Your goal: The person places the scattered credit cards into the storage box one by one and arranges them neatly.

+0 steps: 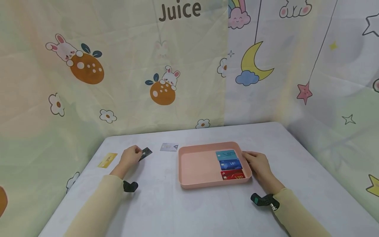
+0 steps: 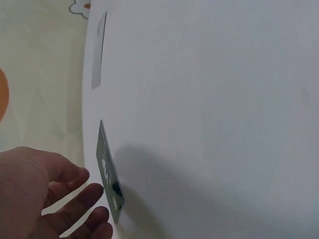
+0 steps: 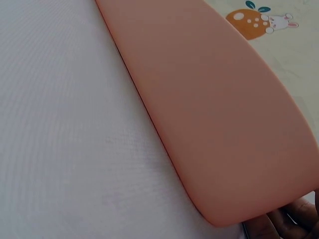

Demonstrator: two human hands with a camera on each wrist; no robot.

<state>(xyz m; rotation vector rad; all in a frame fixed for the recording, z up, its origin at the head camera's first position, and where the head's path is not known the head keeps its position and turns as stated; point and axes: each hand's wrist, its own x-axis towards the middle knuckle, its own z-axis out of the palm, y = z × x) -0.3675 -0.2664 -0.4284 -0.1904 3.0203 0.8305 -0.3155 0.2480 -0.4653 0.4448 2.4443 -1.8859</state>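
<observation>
Left hand (image 1: 128,157) at black card (image 1: 145,153), grip unclear; right hand (image 1: 259,164) grasping pink tray (image 1: 198,166), three VIP cards (image 1: 230,164) inside. Silver card (image 1: 169,147) lies between black card and tray; gold card (image 1: 107,160) leftmost.

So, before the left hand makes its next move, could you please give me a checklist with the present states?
1. Left hand at the dark card: ok.
2. Secure grip on that card: cannot tell from these views.
3. Right hand at the tray's right side: ok.
4. Bare space in the tray: ok, on its left.
5. Teal card, blue card and red card inside the tray: ok.
6. Yellow card and silvery card inside: not ok, both outside.
</observation>
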